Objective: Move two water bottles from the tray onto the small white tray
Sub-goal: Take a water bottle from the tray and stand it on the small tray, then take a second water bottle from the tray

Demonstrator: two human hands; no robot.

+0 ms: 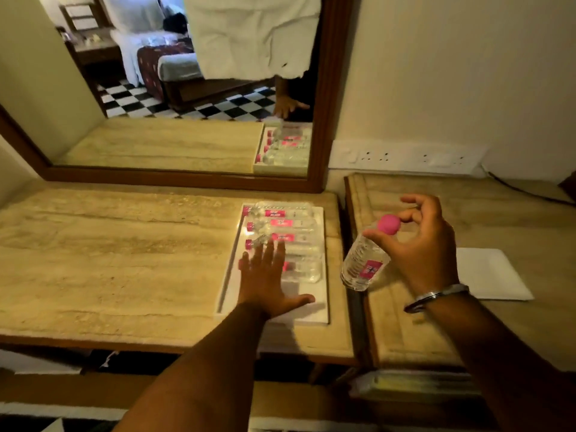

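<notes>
A white tray point(229, 294) lies on the left stone counter with several clear water bottles point(291, 224) lying side by side, pink caps to the left. My left hand point(268, 277) is spread flat over the nearest bottle in that tray, fingers apart. My right hand point(420, 247) pinches a water bottle point(363, 265) by its pink cap, and the bottle hangs tilted in the air over the gap between the two counters. The small white tray point(495, 274) lies flat on the right counter, just right of my right wrist, with nothing on it.
A wood-framed mirror point(327, 98) stands against the wall behind the left counter. A white socket strip point(405, 157) runs along the wall above the right counter, and a dark cable point(526, 191) trails at the far right. A narrow gap separates the counters.
</notes>
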